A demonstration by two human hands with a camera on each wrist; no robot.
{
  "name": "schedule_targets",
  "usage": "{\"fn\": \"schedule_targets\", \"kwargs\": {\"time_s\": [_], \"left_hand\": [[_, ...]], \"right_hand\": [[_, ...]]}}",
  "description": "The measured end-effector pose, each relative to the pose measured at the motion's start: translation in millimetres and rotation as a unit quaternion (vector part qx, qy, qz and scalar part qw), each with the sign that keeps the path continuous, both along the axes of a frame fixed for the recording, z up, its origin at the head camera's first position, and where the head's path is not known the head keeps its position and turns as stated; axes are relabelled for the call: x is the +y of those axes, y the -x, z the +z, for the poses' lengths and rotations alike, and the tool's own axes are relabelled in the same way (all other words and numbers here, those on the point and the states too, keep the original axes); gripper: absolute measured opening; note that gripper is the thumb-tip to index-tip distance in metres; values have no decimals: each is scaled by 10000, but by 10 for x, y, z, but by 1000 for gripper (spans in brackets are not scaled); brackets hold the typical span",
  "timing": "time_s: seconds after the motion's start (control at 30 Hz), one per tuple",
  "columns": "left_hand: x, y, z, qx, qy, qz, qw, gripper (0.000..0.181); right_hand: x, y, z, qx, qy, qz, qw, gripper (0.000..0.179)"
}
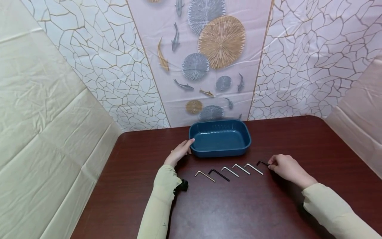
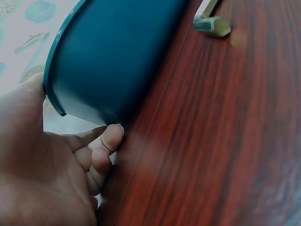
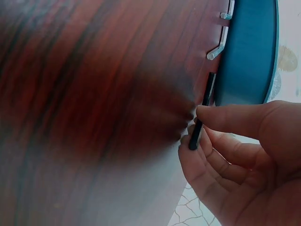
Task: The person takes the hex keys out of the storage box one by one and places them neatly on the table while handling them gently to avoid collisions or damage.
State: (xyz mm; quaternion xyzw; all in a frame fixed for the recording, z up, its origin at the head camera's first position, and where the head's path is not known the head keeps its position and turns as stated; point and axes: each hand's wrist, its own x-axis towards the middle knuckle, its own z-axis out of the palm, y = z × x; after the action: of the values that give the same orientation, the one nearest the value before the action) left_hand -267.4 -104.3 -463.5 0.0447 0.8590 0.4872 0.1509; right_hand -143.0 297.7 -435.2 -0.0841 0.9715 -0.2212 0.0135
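Observation:
A dark teal rectangular dish [image 1: 219, 153] stands near the back edge of the table. My left hand [image 1: 178, 153] holds its left end, thumb over the rim and the other fingers curled against the outer wall, as the left wrist view shows. Off to the right, my right hand [image 1: 287, 168] pinches a black hex key [image 3: 209, 89] between thumb and fingers by its long arm; its short bent end points left. Leftward from it, in a row, lie three silver hex keys [image 1: 254, 169], another black hex key [image 1: 220, 175] and a brass-coloured hex key [image 1: 206, 176].
The dark red-brown wooden table [image 1: 226, 212] spreads around the row. Behind it hangs a patterned cloth [image 1: 194, 86] with fish and round leaf shapes, and pale cloth [image 1: 59, 139] walls the left side. A black strap [image 1: 181, 186] sits at the left wrist.

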Motion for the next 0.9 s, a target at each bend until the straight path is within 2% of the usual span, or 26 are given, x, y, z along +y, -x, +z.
{"fn": "schedule_targets", "kwargs": {"time_s": [0.17,0.4,0.67,0.9], "left_hand": [[-7,1,15,15,-54,5,10000,71],[-12,0,12,-5,-85,40,10000,68],[-4,26,-21,101,128,48,9999,64],[-24,24,-36,57,69,-24,10000,75]], "right_hand": [[-22,7,31,-209,56,-69,9997,8],[-29,16,41,-260,55,-75,9996,8],[-13,9,16,-292,82,-25,9995,8],[-15,2,13,-421,121,-87,9990,10]]}}
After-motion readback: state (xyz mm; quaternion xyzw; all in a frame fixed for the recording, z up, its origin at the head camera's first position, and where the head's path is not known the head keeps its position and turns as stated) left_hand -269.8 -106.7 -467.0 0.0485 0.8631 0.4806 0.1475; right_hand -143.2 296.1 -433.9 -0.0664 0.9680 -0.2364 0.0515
